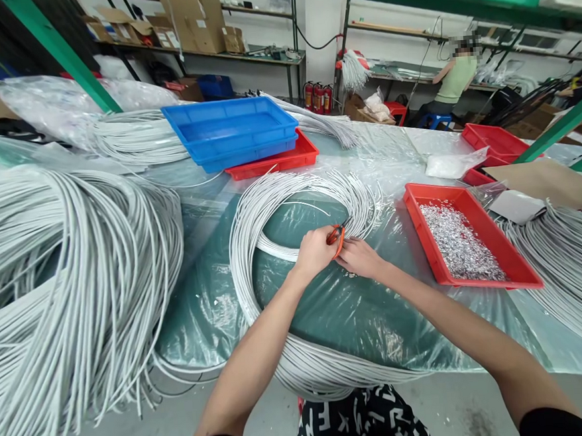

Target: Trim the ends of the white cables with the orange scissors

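Observation:
My left hand [317, 249] is closed around an orange-handled hand tool [340, 242], which looks like snips or pliers; its dark tip points towards the cables. Close beside it, my right hand [361, 258] has its fingers pinched together at the tool and the cable ends. What those fingers hold is hidden. Beyond both hands lies a looped coil of light grey cables [246, 248], with many loose ends gathered at its upper right. The lower part of the coil hangs over the table edge towards my lap.
A red tray [517, 280] of small shiny metal pieces stands right. A blue tray [237, 158] rests on another red tray [309, 151] behind the coil. Large cable bundles lie left [119, 256] and right [563, 259]. Green posts [60, 51] frame the table. A person [460, 76] sits far back.

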The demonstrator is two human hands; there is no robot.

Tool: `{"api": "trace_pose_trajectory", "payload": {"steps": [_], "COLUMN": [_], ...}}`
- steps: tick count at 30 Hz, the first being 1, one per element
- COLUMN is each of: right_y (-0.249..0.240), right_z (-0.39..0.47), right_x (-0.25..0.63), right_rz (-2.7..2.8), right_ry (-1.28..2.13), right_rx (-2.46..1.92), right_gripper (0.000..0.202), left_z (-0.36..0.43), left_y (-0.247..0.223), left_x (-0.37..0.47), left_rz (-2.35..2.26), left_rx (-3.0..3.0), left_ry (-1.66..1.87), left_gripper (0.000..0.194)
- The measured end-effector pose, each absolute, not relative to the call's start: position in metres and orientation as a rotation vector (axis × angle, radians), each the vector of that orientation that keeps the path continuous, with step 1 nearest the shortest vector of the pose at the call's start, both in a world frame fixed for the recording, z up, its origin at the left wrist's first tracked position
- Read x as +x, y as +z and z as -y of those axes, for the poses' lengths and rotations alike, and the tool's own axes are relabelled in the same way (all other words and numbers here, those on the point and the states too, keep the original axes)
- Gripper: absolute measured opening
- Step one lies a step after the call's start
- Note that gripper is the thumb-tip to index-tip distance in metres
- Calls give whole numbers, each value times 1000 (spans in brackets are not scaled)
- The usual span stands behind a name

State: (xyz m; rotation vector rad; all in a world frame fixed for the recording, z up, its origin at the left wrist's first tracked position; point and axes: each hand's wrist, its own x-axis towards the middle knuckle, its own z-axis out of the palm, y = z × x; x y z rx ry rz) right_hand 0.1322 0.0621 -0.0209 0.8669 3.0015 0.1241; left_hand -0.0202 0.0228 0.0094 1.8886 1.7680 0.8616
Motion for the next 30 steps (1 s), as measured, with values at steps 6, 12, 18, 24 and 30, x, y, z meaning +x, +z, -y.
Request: {"api": "trace_pose_trajectory", "payload": {"steps": [6,12,18,24,30], "right_y": [-28,-37,-39,-38,-27], "right_z": [-63,-66,-67,-64,-62], "right_x": [133,135,140,155,176], "right_rz": [-3010,-3054,-3124,-3143,-3115], "right_ry": [117,38,-109,-608,-895], "right_rx": [931,867,775,1007,1116], "right_gripper": [26,25,38,38,29], "left_z": [-23,-22,-23,-24,-24], "left_y": [9,8,8,7,6], "left_x": [-21,-22,-23,-24,-23], "left_rz": [-1770,-1763,-1767,-1767,-1760], "left_rx": [1892,1882,1873,1873,1887], "left_ry": [891,910,915,905,903], "left_gripper": [16,17,15,15,15]}}
